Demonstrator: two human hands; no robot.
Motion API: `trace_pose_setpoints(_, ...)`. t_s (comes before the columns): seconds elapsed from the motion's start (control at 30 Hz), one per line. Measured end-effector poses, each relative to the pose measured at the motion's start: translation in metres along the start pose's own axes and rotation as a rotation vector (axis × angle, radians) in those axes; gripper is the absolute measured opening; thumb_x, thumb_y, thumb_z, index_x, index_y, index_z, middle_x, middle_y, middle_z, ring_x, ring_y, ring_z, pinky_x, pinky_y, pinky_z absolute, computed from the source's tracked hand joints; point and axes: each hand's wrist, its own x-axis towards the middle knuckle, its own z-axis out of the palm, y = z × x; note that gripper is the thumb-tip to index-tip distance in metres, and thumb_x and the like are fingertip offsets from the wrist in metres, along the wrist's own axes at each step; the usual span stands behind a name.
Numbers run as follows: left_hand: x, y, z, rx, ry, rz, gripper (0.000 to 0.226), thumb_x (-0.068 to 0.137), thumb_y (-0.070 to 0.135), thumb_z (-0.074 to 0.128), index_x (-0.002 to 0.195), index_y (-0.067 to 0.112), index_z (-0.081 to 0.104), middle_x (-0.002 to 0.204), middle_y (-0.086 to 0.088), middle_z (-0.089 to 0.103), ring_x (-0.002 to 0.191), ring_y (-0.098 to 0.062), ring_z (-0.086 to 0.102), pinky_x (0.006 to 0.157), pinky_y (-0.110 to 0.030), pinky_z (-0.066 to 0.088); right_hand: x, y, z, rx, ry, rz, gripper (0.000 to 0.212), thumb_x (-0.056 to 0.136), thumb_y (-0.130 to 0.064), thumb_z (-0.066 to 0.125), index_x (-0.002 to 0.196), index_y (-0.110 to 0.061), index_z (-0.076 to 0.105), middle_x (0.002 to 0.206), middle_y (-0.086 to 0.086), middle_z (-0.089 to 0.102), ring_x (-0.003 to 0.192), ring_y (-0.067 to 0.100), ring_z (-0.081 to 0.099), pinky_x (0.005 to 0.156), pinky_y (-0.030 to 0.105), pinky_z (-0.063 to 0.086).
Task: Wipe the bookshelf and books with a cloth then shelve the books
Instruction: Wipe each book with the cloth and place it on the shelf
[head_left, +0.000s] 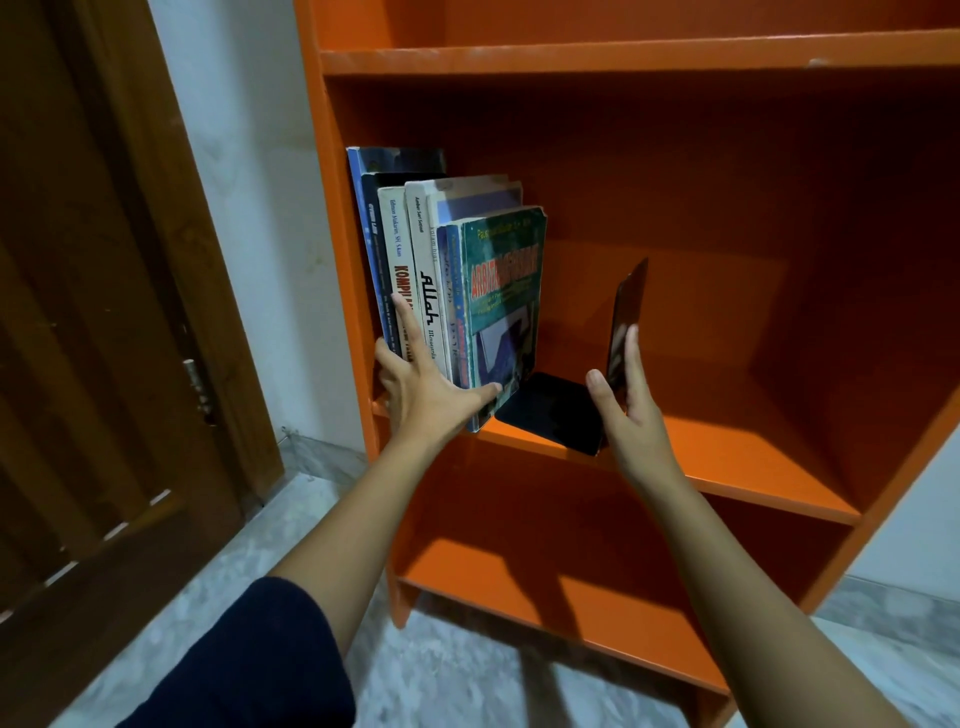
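Head cam: the books (447, 280) stand upright at the left end of the middle shelf of the orange bookshelf (727, 457). The left hand (431, 387) has its grip wide open, with the fingers spread flat on the spines. The right hand (631, 410) has its grip pinching the upright plate of the black bookend (550, 410), just beside the books.

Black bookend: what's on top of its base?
Nothing lies on the visible base of the black bookend. Its edge meets the green book; whether it slips underneath is hidden. The right hand holds its upright plate.
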Motion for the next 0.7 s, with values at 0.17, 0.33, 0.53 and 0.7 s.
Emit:
trace_pose_setpoints(0.17,0.003,-0.002,0.002,-0.015,0.081,-0.006,0.137,0.053,0.068,0.076,0.13,0.051,-0.035,0.128,-0.021,0.03,0.107,-0.042,0.046,0.091,-0.057,0.042,0.0,0.002,-0.004,-0.039,-0.014,-0.024,0.072,0.089,-0.051,0.044,0.145,-0.044,-0.001,0.145,-0.027,0.003,0.145,0.008,-0.001,0.118,0.038,0.009)
trace_pose_setpoints(0.33,0.006,-0.002,0.002,-0.042,0.092,-0.008,0.135,0.056,0.061,0.079,0.134,0.05,-0.031,0.12,-0.018,0.035,0.102,-0.038,0.047,0.091,-0.052,0.042,0.001,0.004,-0.008,-0.05,0.005,-0.044,0.072,0.087,-0.05,0.044,0.147,-0.041,0.005,0.145,-0.026,0.008,0.145,0.008,0.003,0.118,0.037,0.011)
trace_pose_setpoints(0.53,0.012,0.001,0.0,-0.07,0.054,-0.006,0.135,0.058,0.053,0.083,0.14,0.046,-0.024,0.121,-0.019,0.033,0.106,-0.036,0.044,0.085,-0.041,0.038,-0.001,0.003,-0.012,-0.042,0.01,-0.068,0.065,0.094,-0.039,0.047,0.146,-0.042,0.007,0.144,-0.028,0.008,0.136,-0.007,0.008,0.112,0.025,0.015)
trace_pose_setpoints(0.7,0.023,0.009,-0.006,-0.097,0.017,-0.019,0.134,0.057,0.049,0.085,0.142,0.047,-0.019,0.123,-0.017,0.031,0.109,-0.035,0.041,0.081,-0.036,0.033,-0.004,0.002,-0.012,-0.034,0.004,-0.086,0.066,0.093,-0.041,0.047,0.147,-0.042,0.008,0.146,-0.028,0.009,0.137,-0.006,0.01,0.114,0.028,0.018)
